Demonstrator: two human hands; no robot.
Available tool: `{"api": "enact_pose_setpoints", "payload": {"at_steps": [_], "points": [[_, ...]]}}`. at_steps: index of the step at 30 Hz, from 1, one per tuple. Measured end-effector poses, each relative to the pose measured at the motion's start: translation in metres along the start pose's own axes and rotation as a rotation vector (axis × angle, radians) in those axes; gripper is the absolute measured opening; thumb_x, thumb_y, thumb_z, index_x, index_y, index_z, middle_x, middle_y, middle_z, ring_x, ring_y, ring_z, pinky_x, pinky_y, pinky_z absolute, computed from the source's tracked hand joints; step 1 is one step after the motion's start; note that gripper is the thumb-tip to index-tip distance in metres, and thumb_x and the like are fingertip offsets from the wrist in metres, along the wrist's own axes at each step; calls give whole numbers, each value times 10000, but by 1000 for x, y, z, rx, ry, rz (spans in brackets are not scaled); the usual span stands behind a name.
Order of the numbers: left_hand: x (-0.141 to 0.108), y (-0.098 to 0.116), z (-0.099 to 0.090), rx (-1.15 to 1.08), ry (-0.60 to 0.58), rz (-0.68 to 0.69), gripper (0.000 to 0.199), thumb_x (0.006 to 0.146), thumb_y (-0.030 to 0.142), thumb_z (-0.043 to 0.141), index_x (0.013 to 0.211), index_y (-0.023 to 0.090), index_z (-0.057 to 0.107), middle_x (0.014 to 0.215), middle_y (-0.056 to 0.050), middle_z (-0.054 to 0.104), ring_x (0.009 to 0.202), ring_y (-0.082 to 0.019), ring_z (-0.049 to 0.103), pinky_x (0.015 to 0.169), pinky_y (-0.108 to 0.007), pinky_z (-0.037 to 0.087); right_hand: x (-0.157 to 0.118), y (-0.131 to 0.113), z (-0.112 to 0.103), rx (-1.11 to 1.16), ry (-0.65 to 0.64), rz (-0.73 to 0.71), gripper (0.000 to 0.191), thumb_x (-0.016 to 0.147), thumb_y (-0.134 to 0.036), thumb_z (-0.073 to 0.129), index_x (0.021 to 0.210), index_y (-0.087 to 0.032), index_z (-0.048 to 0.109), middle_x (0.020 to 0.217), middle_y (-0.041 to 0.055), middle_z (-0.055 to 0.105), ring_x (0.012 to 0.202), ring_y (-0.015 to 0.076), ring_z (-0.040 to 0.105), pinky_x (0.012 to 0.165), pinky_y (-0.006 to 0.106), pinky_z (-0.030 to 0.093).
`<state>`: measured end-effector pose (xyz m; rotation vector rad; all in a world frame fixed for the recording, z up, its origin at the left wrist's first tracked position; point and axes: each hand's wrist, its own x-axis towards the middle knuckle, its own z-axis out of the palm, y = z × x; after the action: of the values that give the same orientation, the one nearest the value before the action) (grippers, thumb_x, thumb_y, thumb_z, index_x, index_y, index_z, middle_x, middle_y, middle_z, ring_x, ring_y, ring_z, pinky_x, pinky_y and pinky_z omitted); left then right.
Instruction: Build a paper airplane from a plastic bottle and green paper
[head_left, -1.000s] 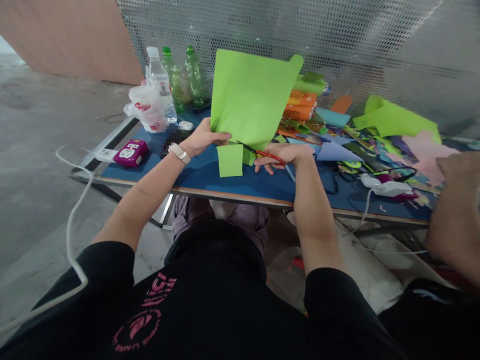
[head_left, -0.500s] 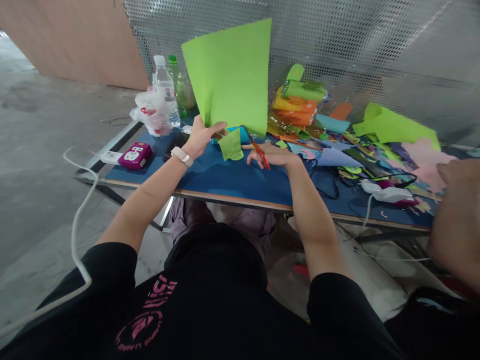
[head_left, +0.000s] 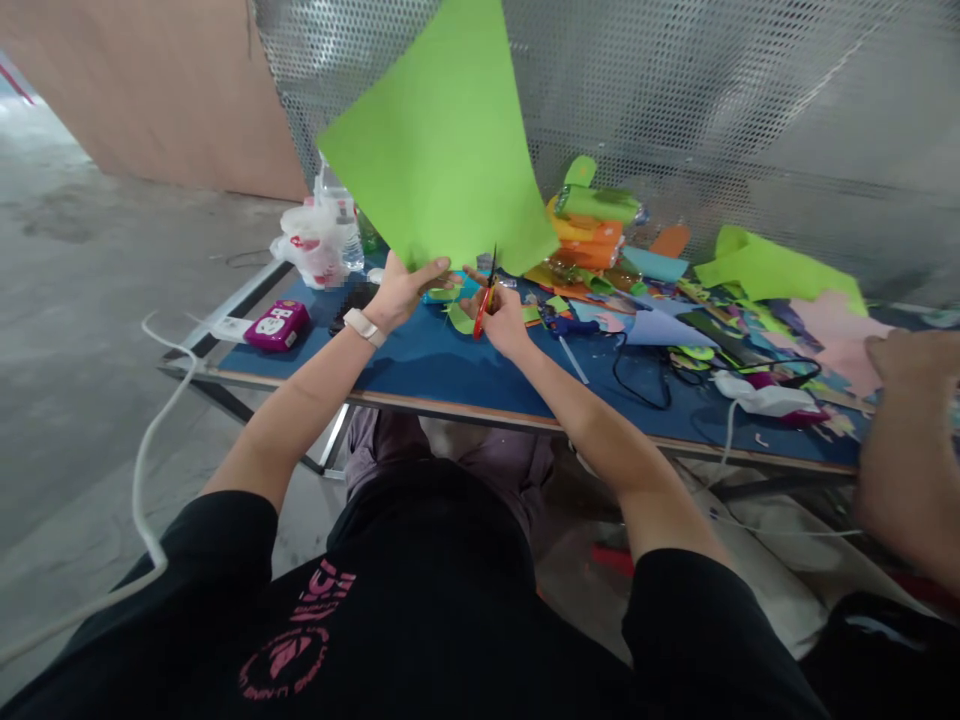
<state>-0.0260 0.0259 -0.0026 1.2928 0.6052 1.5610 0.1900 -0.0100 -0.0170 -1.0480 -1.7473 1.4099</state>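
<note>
A large light green sheet [head_left: 450,150] stands up above the blue table [head_left: 450,375], its lower edge pinched in my left hand [head_left: 405,290]. Close to its right, my right hand [head_left: 502,318] is closed around red-handled scissors [head_left: 484,308], whose dark blades point up at the sheet's lower edge. Under and between my hands lies a small green piece [head_left: 459,318], partly hidden by my fingers. A turquoise object [head_left: 469,284] shows behind them.
Left are a purple box [head_left: 277,326], a plastic bag [head_left: 311,245] and bottles. Right are orange and green rolls [head_left: 592,240], a blue tool [head_left: 574,326], coloured scraps, cables and a white tool [head_left: 761,395]. Another person's hand [head_left: 911,360] rests on pink paper at far right.
The large sheet has tilted and shifted left and up. My right hand has turned its scissors upright beneath the sheet. The small green piece has dropped lower behind my fingers.
</note>
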Motion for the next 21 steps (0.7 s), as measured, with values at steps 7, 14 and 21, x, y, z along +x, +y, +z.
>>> {"api": "enact_pose_setpoints", "payload": {"at_steps": [7, 14, 21], "points": [[0, -9, 13, 52, 84, 88, 685, 762, 632, 1223, 1137, 265, 783, 1039, -42, 899, 1132, -286, 935, 990, -409, 767, 15, 21, 2, 44, 298, -310, 883, 725, -891, 1134, 1019, -319, 528, 864, -27, 485, 859, 221, 502, 714, 355, 506], [6, 12, 12, 56, 105, 93, 636, 842, 745, 1146, 1021, 272, 760, 938, -44, 868, 1056, -299, 942, 907, -425, 761, 9, 15, -4, -20, 233, -167, 869, 771, -784, 1149, 954, -325, 433, 844, -37, 380, 859, 237, 429, 698, 345, 430], [105, 25, 1, 109, 136, 162, 494, 981, 674, 1067, 1074, 306, 751, 1075, -31, 872, 1352, -313, 799, 1152, -486, 697, 10, 11, -18, 65, 376, -151, 778, 771, -740, 1150, 857, -289, 522, 764, -49, 485, 727, 154, 410, 620, 315, 384]]}}
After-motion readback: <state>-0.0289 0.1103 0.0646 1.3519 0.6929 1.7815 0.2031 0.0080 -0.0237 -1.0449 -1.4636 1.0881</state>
